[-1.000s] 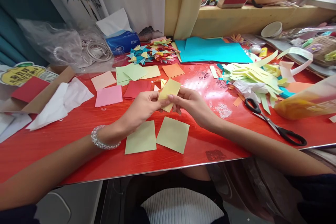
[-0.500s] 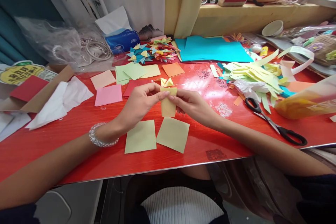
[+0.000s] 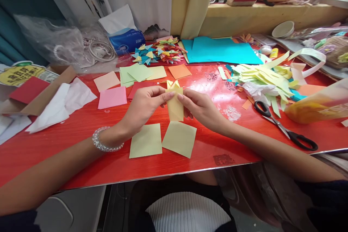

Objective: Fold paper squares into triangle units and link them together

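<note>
Folded pale-yellow paper rectangle (image 3: 175, 107) swung round, now pinched near far end by both hands

Left to right. Neat stack of pink paper squares (image 3: 112, 98) on the red-topped table (image 3: 108, 168), not moved. Dark red paper squares (image 3: 137, 88) next, partly hidden by the left hand. Left hand (image 3: 144, 107), clear beaded bracelet (image 3: 107, 139) at wrist: thumb and fingers closed narrowly on the rectangle's left side, by the far edge.

Rectangle sits between the hands, above the table. A second ago it slanted, with both thumbs lower on it; now its long side runs almost straight toward the wearer. Thumbs a touch further apart than half a second ago. Reads as a re-grip mid-handling, so this piece looks still in work; fold layers too small to tell.

Small folded yellow paper piece (image 3: 173, 84) just beyond. Two flat pale-green squares, left sheet (image 3: 146, 141) and right sheet (image 3: 179, 139), lie nearer the wearer, untouched, same spots.

Right hand (image 3: 201, 107): mirrors the left, thumb on the right side, narrow pinch, fingers curled behind. Far right, black-handled metal scissors (image 3: 282, 129) and pale-green paper strips (image 3: 261, 78), unchanged.
</note>
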### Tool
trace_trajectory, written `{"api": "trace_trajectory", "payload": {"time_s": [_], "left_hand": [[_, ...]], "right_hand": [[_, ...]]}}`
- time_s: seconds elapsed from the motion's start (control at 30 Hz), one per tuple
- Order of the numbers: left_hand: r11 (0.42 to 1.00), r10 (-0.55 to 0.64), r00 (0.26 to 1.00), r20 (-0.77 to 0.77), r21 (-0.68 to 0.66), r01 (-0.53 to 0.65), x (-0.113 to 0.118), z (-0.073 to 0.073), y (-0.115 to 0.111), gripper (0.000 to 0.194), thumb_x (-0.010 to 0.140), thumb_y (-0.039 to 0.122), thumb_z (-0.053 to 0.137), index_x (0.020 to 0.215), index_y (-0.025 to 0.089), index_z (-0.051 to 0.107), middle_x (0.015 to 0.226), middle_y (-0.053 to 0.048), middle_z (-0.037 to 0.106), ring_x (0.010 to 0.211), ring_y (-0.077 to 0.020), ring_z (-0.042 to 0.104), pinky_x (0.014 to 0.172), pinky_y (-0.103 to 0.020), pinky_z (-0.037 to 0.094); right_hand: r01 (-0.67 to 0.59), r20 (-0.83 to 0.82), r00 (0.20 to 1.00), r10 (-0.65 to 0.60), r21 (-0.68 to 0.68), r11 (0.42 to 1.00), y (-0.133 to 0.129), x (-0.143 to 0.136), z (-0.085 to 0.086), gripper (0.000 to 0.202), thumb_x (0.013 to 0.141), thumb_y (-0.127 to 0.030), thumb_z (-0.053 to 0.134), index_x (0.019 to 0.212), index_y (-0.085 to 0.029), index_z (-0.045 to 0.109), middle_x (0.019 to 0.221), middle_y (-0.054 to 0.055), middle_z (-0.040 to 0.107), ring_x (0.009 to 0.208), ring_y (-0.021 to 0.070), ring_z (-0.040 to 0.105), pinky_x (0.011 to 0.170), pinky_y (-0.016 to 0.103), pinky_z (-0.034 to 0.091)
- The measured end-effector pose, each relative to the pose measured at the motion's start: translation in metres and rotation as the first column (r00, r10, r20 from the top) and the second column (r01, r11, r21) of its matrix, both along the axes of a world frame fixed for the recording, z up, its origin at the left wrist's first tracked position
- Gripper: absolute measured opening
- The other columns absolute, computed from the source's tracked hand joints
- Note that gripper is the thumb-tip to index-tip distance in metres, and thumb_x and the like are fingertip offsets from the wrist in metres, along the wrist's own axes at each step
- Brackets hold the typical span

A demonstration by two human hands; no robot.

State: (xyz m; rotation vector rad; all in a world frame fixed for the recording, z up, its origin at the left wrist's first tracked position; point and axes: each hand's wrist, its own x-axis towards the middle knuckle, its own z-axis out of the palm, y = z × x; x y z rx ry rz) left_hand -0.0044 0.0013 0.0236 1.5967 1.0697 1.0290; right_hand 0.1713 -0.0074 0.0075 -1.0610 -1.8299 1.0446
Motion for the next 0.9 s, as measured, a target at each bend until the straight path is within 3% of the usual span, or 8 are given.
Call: {"api": "trace_trajectory", "payload": {"time_s": [0.13,0.6,0.9], "left_hand": [[1.0,-0.014,1.0,0.024,-0.009,0.014,-0.0002,-0.0008,0.0004,0.029,0.078,0.045,0.064,0.072,0.017,0.065,0.071,-0.001,0.058,0.067,-0.011,0.049,0.065,-0.024,0.041],[0.988,-0.109,0.993,0.053,-0.1,0.114,0.0014,-0.0019,-0.0009,0.026,0.078,0.042,0.064,0.076,0.016,0.064,0.074,-0.001,0.055,0.07,-0.0111,0.048,0.065,-0.024,0.039],[0.99,-0.116,0.992,0.046,-0.081,0.12,0.002,-0.002,-0.001,0.027,0.077,0.043,0.066,0.077,0.016,0.062,0.072,0.0,0.053,0.069,-0.011,0.048,0.064,-0.024,0.04]], "right_hand": [[0.016,-0.004,1.0,-0.017,-0.027,1.0,0.0004,0.0001,-0.0012,0.034,0.087,-0.049,0.053,0.074,-0.017,0.049,0.062,-0.002,0.048,0.053,0.0068,0.043,0.045,0.023,0.03],[0.1,0.087,0.99,-0.107,0.081,0.992,0.0006,0.0013,0.0007,0.046,0.087,-0.056,0.047,0.061,-0.019,0.037,0.055,-0.003,0.039,0.05,0.007,0.036,0.044,0.023,0.025],[0.067,0.116,0.99,-0.079,0.106,0.992,0.0008,0.0018,-0.0003,0.047,0.089,-0.057,0.04,0.062,-0.019,0.037,0.055,-0.003,0.04,0.051,0.0078,0.036,0.046,0.023,0.026]]}}
